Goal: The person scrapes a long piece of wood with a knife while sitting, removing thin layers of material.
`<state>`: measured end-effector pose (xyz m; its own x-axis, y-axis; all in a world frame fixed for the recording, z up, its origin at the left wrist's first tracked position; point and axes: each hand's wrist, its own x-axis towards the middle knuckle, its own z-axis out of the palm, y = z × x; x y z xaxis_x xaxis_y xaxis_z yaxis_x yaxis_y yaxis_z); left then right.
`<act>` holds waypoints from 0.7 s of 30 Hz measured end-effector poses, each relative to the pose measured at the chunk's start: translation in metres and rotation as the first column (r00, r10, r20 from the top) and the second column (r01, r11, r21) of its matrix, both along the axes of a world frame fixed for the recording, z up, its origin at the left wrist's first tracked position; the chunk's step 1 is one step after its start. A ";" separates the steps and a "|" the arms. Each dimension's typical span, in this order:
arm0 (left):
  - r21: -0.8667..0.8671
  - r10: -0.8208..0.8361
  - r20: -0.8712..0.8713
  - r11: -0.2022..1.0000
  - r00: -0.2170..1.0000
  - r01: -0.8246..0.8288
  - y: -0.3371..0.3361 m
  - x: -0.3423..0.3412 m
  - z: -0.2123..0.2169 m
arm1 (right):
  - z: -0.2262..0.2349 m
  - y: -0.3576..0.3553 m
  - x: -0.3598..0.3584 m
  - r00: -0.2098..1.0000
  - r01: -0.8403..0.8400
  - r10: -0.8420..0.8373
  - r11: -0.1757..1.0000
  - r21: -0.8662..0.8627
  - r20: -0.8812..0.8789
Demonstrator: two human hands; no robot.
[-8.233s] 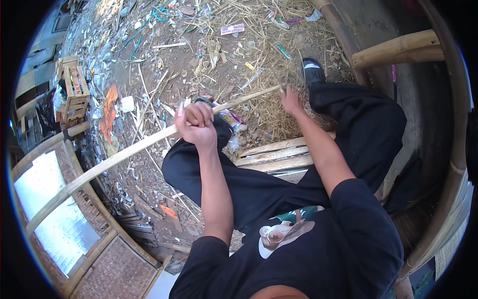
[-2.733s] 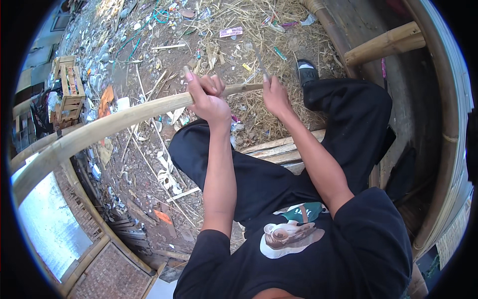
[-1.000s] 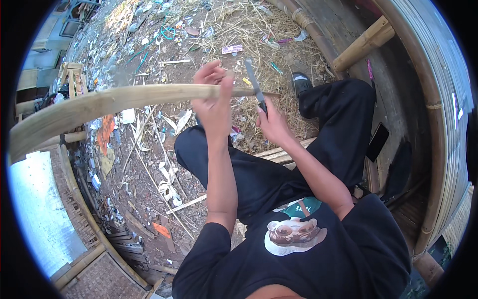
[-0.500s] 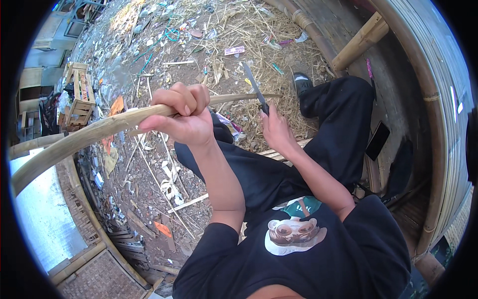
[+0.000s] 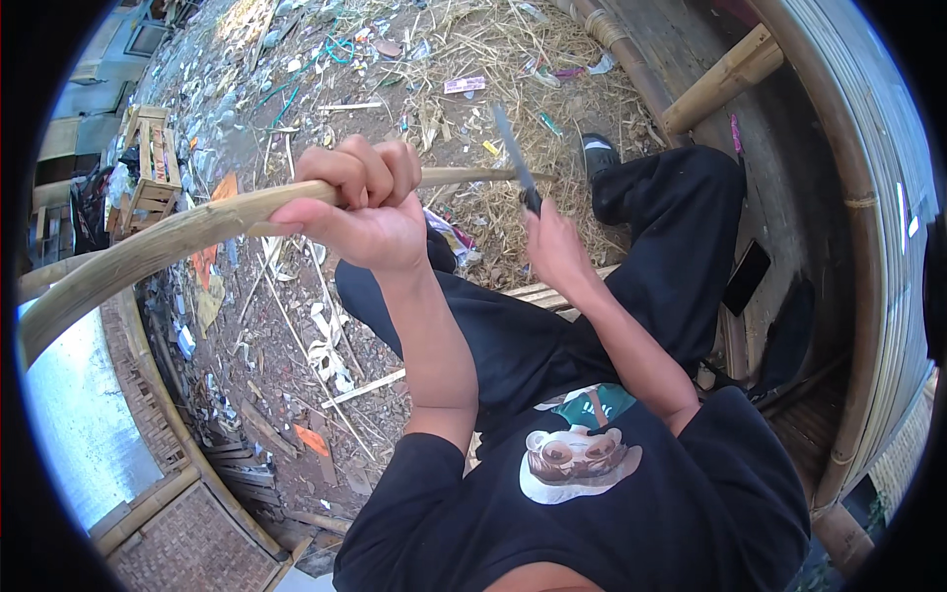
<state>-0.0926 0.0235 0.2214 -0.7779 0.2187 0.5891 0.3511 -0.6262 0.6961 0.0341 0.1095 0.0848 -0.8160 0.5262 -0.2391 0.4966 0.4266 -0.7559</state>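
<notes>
Above the knees, left hand (image 5: 360, 202) fists a bamboo pole (image 5: 168, 242) (arm raised); right hand (image 5: 555, 252) grips a knife (image 5: 515, 158)

Two hands, one bamboo strip (image 5: 178, 242), one knife (image 5: 515, 158), one wooden crate (image 5: 148, 178).

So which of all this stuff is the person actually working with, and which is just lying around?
In use:
- long bamboo strip, gripped by the left hand
- knife, held in the right hand, blade against the strip

Lying about:
- wooden crate
- straw and shavings
- orange scraps
- dark flat phone-like thing
- bamboo pole
</notes>
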 end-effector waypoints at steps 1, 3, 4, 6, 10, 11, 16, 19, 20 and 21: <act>-0.017 0.020 0.009 1.000 1.000 -0.020 -0.002 0.002 0.002 | 0.011 0.000 0.002 0.998 0.025 -0.025 1.000 0.006 -0.058; -0.030 0.039 0.012 0.999 0.999 -0.039 -0.003 0.000 0.001 | 0.029 0.002 -0.002 0.980 0.069 -0.073 0.997 -0.032 -0.185; -0.023 0.046 0.022 0.999 0.999 -0.045 -0.002 0.001 0.002 | 0.037 0.003 -0.002 0.947 0.115 -0.127 0.992 -0.055 -0.296; -0.013 0.054 0.037 0.998 0.998 -0.054 0.000 0.004 0.002 | 0.033 -0.004 -0.003 0.896 0.211 -0.222 0.975 -0.071 -0.385; -0.007 0.079 0.035 0.997 0.996 -0.079 0.006 0.002 -0.001 | -0.019 0.003 0.004 0.989 -0.080 0.070 0.994 0.068 0.131; -0.006 0.051 0.063 0.999 0.997 -0.051 0.000 0.006 -0.001 | -0.006 0.005 0.003 0.987 -0.089 0.080 0.994 0.063 0.138; -0.052 0.118 0.057 0.992 0.991 -0.115 0.010 0.007 0.008 | 0.030 0.001 -0.006 0.934 0.143 -0.132 0.990 0.007 -0.331; -0.053 0.119 0.060 0.992 0.991 -0.115 0.014 0.012 0.006 | 0.005 0.001 0.001 0.986 0.112 -0.112 0.994 -0.012 -0.127; -0.055 0.134 0.069 0.990 0.989 -0.130 0.015 0.009 0.007 | -0.017 0.002 0.008 0.999 0.035 -0.034 0.997 0.073 -0.015; -0.048 0.133 0.060 0.990 0.989 -0.130 0.017 0.004 0.005 | -0.030 0.005 0.006 0.994 -0.054 0.039 0.987 0.151 0.103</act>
